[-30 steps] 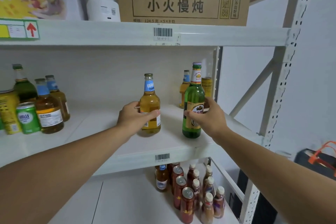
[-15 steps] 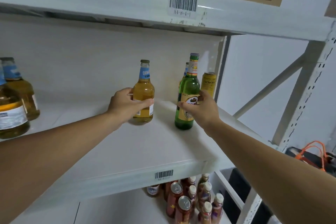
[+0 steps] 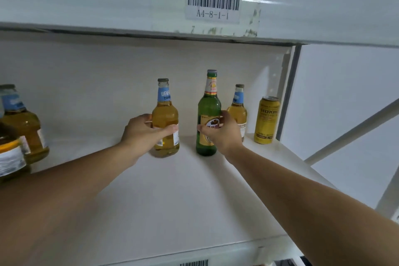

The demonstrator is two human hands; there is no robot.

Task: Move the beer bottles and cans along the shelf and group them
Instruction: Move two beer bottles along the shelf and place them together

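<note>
My left hand (image 3: 144,134) wraps the lower body of an amber beer bottle with a blue neck label (image 3: 165,114), which stands upright on the white shelf (image 3: 172,201). My right hand (image 3: 222,134) grips a tall green bottle (image 3: 209,105) at its label; this bottle also stands on the shelf, just right of the amber one. Behind my right hand stands a second amber bottle (image 3: 239,108), partly hidden. A yellow can (image 3: 266,119) sits at the far right end.
Two more amber bottles (image 3: 21,123) crowd the left edge, cut off by the frame. The upper shelf (image 3: 108,2) with a barcode tag hangs low overhead. A grey upright post (image 3: 288,90) bounds the shelf on the right.
Both hands have pushed their bottles deeper toward the back of the shelf. My view has moved closer and lower, so the lower shelf's bottles have dropped out of sight.
</note>
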